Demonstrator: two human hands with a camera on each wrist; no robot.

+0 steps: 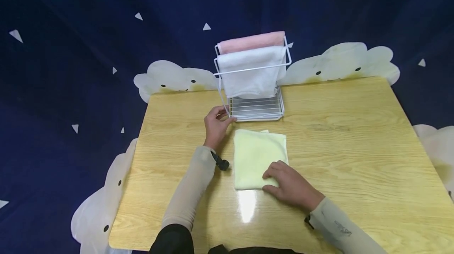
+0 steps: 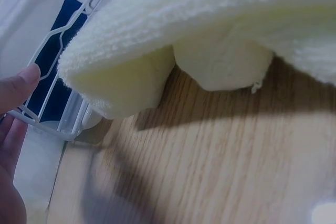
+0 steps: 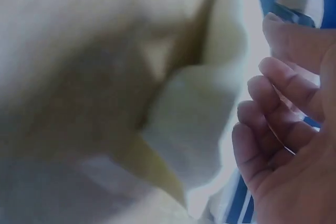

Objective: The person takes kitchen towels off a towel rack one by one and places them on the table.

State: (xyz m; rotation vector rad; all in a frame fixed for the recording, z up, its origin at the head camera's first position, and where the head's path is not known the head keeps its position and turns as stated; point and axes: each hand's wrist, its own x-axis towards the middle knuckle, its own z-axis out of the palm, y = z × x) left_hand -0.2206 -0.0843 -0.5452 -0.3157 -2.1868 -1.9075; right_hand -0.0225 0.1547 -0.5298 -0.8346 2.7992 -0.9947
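Observation:
A white wire towel rack stands at the back of the table, tilted a little in the head view. My left hand grips its lower left front corner, the thumb in front and the fingers behind the wire. In the left wrist view the thumb lies along the white frame. Before the rack lies a folded pale yellow towel. Over its lower right part is my right hand, fingers loosely bent and thumb apart. In the right wrist view nothing sits between those fingers.
A pink towel and a white towel hang on the rack's upper bars, above its wire-grid base tray. The wooden table ends at a dark blue curtain with cloud shapes along the edges.

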